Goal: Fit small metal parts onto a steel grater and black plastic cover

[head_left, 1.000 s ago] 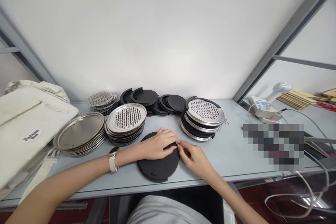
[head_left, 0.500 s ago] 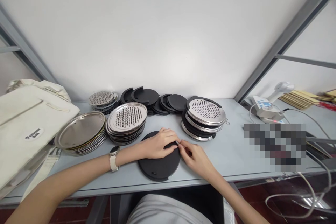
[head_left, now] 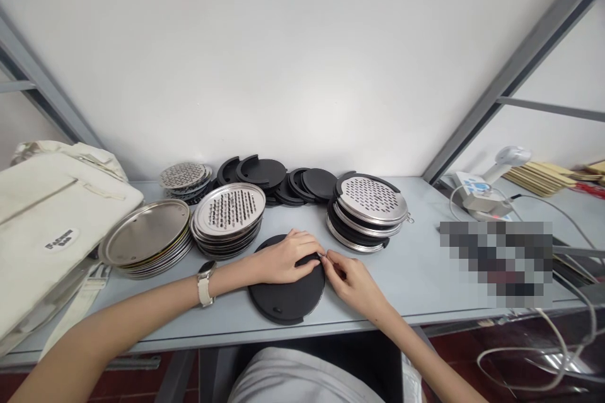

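A round black disc (head_left: 288,297) with a raised rim lies flat on the table in front of me. My left hand (head_left: 289,258) rests across its far half, fingers and thumb closed around the disc's right rim. At that same rim, my right hand (head_left: 347,277) pinches with thumb and forefinger. What sits in the pinch is too small to name, and the two hands' fingertips nearly meet there. Behind my right hand stands a stack of grater plates in black holders (head_left: 371,201), with a small metal ring (head_left: 410,218) at its right side.
Stacked metal grater plates (head_left: 230,211) and plain metal discs (head_left: 149,233) stand on the left. Small perforated discs (head_left: 183,176) and black discs (head_left: 265,173) lie along the wall. A white bag (head_left: 61,214) is far left; a scanner on a stand (head_left: 501,170) and cables are right.
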The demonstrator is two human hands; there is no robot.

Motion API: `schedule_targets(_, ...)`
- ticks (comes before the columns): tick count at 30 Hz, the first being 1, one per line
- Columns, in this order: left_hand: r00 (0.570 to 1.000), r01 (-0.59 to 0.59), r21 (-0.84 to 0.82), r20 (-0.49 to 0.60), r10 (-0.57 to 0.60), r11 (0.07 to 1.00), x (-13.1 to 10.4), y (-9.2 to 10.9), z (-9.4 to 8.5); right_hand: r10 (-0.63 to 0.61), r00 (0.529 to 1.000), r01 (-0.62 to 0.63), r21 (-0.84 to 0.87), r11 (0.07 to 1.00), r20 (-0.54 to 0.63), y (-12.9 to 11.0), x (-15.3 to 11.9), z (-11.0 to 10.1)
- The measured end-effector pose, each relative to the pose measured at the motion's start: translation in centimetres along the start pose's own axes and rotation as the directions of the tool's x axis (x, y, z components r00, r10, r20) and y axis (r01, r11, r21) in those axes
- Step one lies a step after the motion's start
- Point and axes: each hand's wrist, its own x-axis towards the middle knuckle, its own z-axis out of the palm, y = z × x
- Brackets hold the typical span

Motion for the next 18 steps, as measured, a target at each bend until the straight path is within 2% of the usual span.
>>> schedule_targets(18, 1.000, 0.015, -0.016, 0.003, -0.015, 1.000, 0.05, -0.05, 0.00, -0.011, 1.000, 0.011, -0.025, 1.000, 0.003, 0.04, 0.08, -0.02)
